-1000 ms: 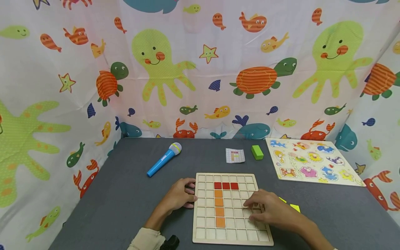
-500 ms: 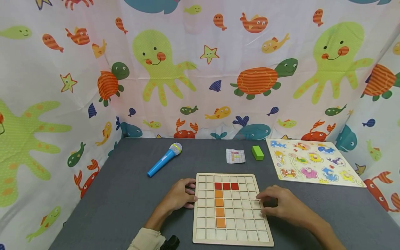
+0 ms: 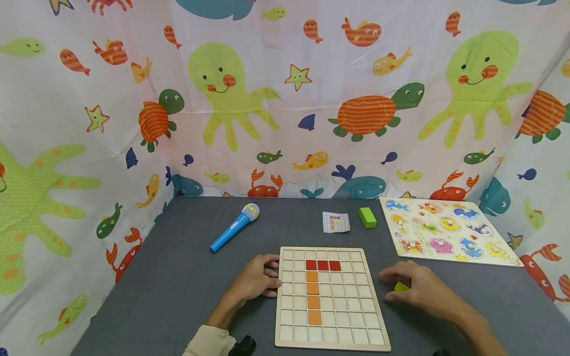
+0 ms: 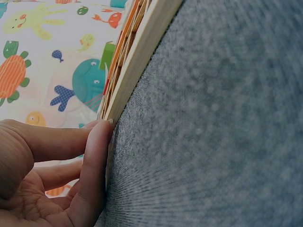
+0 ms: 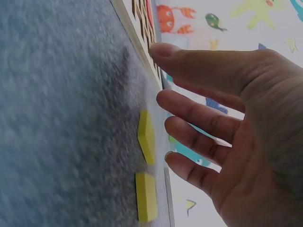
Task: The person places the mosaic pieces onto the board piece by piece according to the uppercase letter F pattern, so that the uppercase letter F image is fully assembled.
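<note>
A wooden grid board [image 3: 331, 341] lies in the middle of the table, with a short row of red tiles [image 3: 322, 265] above a column of several orange tiles [image 3: 313, 288]. My left hand [image 3: 255, 278] holds the board's left edge, thumb and index fingertips meeting at the rim in the left wrist view. To the right of the board hovers my right hand [image 3: 420, 288], fingers loosely spread and nothing held. Under it lies a yellow block [image 3: 401, 287], partly hidden; the right wrist view shows two yellow blocks [image 5: 147, 197] on the cloth, apart from the fingers.
Behind the board stand a blue toy microphone [image 3: 233, 228], a small paper grid card [image 3: 336, 222] and a green block [image 3: 367, 217]. A sea-animal puzzle board [image 3: 458, 237] lies at the back right. A printed curtain [image 3: 276, 123] encloses the table.
My right hand has moved right, from over the board's right side to above the yellow blocks. The left hand stays at the board's left edge; tiles unchanged.
</note>
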`<state>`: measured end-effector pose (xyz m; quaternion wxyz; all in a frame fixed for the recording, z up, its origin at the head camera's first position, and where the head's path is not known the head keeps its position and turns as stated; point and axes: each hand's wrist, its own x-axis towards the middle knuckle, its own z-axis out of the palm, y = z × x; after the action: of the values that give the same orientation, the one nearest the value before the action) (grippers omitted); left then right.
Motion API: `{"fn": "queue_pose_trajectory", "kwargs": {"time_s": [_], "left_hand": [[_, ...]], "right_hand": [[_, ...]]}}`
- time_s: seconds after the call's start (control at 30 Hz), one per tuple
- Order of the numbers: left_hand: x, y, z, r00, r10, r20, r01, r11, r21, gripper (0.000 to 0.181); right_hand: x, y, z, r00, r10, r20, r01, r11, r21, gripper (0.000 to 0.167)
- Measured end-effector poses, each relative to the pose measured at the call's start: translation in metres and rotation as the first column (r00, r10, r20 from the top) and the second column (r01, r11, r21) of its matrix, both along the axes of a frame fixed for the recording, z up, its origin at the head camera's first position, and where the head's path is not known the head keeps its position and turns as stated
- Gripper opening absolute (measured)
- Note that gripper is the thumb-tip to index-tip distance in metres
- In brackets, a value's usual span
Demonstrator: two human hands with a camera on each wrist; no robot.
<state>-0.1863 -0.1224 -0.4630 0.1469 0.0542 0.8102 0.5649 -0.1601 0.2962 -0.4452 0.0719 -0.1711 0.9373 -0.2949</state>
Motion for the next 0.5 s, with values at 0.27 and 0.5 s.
{"fn": "queue_pose_trajectory", "kwargs": {"time_s": [0.27,0.5], "left_hand": [[0.000,0.000,-0.001,1.000,-0.001,0.000,0.001,1.000,-0.003,0.066],[-0.001,0.001,-0.002,1.000,0.000,0.006,0.000,1.000,-0.009,0.066]], "right_hand": [[-0.003,0.016,-0.005,1.000,-0.020,-0.017,0.020,1.000,0.008,0.051],[-0.004,0.026,-0.006,0.999,-0.043,0.020,0.043,0.999,0.020,0.051]]}}
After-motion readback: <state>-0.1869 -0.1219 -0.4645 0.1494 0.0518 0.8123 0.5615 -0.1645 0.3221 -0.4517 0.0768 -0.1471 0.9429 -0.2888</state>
